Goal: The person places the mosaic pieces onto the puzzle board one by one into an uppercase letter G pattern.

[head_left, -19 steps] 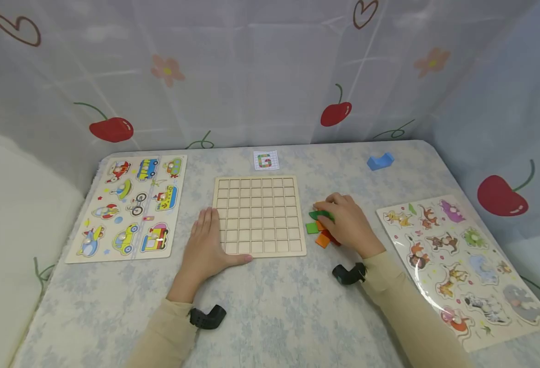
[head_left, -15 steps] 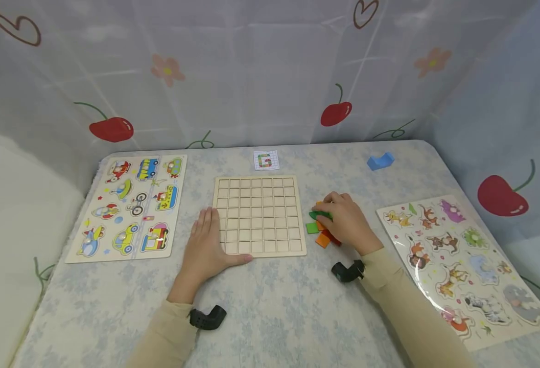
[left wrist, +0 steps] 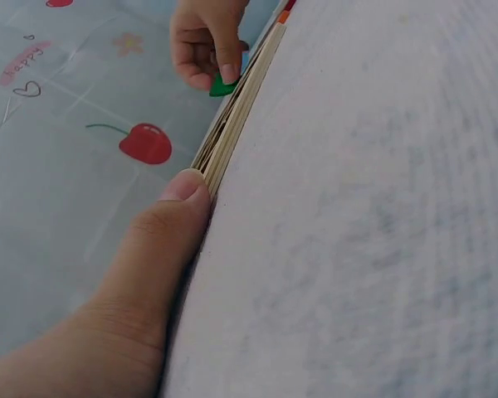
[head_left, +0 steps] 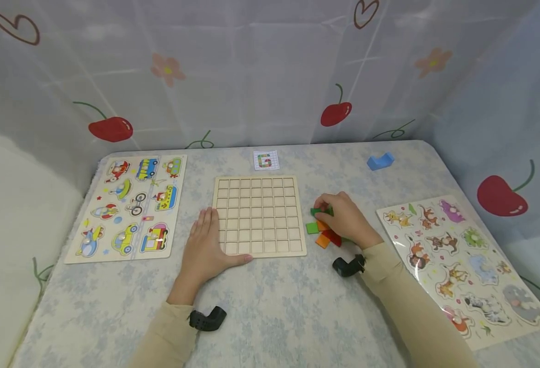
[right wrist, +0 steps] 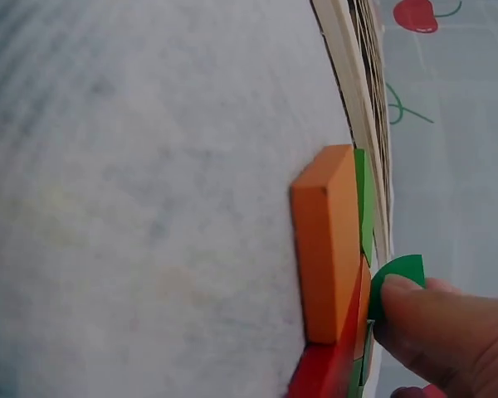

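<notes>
My left hand (head_left: 203,248) lies with straight fingers along the left side of a wooden grid board (head_left: 257,216), thumb stretched along its front edge. In the left wrist view the thumb (left wrist: 162,232) touches the board's side. To the right of the board, my right hand (head_left: 345,219) pinches a dark green tile with a curved edge (right wrist: 405,269) between thumb and fingers. Beneath and beside that hand lies a small heap of tiles: a light green square (head_left: 312,228), an orange square (head_left: 323,240) and a red piece (head_left: 332,237) among them. The hand hides part of the heap.
A card with a coloured G pattern (head_left: 266,160) lies behind the board. A vehicle puzzle (head_left: 127,207) is on the left, an animal puzzle (head_left: 463,266) on the right. A blue curved block (head_left: 380,161) sits at the back right.
The green tile has turned in my right fingers, and the hand has shifted slightly. More of the red piece shows below it. My left hand stays in place.
</notes>
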Tool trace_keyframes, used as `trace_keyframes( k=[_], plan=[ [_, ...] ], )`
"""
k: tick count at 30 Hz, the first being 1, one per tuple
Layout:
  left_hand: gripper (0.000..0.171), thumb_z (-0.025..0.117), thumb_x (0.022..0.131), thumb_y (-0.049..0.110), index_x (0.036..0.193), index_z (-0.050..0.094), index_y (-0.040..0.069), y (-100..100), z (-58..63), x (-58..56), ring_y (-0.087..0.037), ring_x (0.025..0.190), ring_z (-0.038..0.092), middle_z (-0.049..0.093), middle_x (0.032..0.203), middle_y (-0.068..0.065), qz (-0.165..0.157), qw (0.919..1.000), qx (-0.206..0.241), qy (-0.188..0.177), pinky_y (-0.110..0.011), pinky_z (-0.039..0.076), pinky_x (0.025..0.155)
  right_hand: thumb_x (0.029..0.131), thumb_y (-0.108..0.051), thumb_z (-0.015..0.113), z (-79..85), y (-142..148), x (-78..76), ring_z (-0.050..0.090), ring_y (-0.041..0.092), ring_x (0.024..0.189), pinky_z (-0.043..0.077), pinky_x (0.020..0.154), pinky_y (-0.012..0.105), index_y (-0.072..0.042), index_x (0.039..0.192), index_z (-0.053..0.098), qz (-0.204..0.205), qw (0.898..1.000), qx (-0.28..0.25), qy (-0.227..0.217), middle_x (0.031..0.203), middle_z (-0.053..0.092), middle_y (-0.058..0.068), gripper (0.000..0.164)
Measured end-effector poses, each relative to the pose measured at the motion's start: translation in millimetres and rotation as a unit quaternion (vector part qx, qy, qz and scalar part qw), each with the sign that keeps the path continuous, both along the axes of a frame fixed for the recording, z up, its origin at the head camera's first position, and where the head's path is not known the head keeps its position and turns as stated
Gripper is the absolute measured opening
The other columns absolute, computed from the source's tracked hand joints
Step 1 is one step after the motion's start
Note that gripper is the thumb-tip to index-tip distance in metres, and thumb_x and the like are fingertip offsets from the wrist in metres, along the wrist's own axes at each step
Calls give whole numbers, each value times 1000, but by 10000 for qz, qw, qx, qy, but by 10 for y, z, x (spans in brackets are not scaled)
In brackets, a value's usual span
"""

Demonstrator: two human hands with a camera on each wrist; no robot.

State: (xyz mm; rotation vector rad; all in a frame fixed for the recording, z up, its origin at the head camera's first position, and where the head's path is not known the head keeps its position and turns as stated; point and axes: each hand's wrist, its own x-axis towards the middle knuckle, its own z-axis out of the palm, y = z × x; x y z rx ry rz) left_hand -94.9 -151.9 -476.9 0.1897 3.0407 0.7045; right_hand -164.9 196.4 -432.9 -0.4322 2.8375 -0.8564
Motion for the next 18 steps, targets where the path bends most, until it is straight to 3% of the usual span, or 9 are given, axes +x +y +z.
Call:
trace_keyframes(
  k=[7,11,14,18],
  plan=[
    [151,59,55,96,159,5,2,-113,89,39,-31,156,2,5,167,-17,177,9998,-39,47,-52,12,126,101,-16,58,18,-160,-154,50,22,86,44,77,36,-18,135,60,404,9986,-330,-102,100,63,4,34],
    [150,61,55,95,159,6,1,-179,129,60,-32,156,2,6,167,-17,273,9995,-105,105,-53,12,126,97,-21,65,31,-261,-236,55,21,85,49,76,34,-18,126,62,305,9979,-522,-230,104,64,5,29],
    [151,61,54,95,159,7,1,-201,135,53,-31,156,3,7,167,-17,370,9991,-119,183,-53,13,126,92,-24,72,63,-302,-297,56,22,82,50,71,33,-15,117,62,160,9968,-727,-284,98,62,6,28],
    [150,58,54,97,159,7,2,-116,80,10,-30,156,1,6,167,-16,324,9992,-113,185,-51,13,126,90,-24,75,79,-226,-327,52,23,78,48,64,31,-15,108,59,-6,9963,-792,-345,92,58,7,25]
  ],
)
